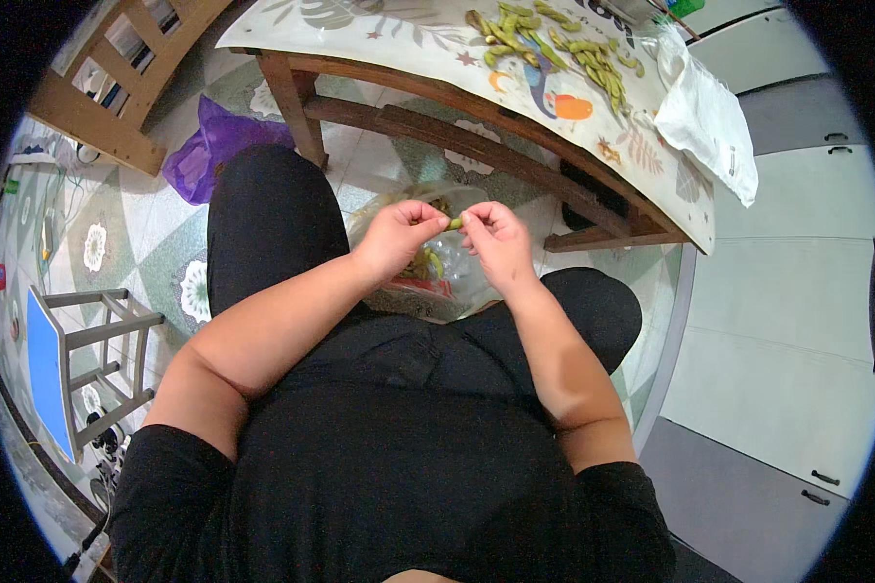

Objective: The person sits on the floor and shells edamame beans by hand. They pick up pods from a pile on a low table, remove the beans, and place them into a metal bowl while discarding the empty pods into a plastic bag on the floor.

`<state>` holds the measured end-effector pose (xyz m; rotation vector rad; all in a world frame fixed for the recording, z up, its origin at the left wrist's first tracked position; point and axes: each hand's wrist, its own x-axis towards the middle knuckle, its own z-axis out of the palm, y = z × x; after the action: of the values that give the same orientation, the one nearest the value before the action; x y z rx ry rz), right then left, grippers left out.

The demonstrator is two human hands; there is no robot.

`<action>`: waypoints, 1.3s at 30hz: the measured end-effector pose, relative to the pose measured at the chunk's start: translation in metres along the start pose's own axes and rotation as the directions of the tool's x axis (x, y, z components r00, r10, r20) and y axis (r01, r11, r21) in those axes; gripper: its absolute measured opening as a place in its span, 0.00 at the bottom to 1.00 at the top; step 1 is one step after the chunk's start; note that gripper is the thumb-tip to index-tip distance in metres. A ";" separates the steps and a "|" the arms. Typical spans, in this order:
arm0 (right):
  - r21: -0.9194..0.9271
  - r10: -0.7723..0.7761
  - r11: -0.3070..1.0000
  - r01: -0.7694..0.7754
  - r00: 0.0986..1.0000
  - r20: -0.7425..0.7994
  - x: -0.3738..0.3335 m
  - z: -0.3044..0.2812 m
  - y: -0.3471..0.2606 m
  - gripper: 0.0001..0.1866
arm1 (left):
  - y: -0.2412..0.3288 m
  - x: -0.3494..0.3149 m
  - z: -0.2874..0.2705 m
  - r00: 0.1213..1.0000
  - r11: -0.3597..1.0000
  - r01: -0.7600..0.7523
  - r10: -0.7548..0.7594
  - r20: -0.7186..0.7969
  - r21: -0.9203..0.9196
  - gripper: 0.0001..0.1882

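Between my two hands is a small green soybean pod [454,223], pinched at both ends. My left hand [402,233] grips its left end with thumb and forefinger. At the other end, my right hand [496,241] closes thumb and fingertips on it. Under the hands, between my knees, a clear plastic bag [462,282] stands open on the floor with green pods or shells inside. Several more soybean pods [598,68] lie loose on the table ahead. Whether the held pod is split cannot be made out.
A wooden table with a printed cover [408,49] stands ahead, a white plastic bag [715,121] hanging over its right end. Purple bag [219,146] lies on the floor at left, near a blue-topped stool [49,374]. Pale cabinets [768,311] line the right.
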<state>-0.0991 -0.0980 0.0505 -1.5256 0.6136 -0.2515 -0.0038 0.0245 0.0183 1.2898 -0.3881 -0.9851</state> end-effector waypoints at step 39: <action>0.534 0.294 0.622 -0.573 0.802 0.520 -0.007 0.006 0.005 0.07 | 0.014 -0.004 -0.002 0.998 0.983 0.026 -0.016 0.057 -0.179 0.06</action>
<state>-0.1032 -0.0891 0.0472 -0.6363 0.4842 0.2109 0.0005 0.0282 0.0317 1.1072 -0.3207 -1.0510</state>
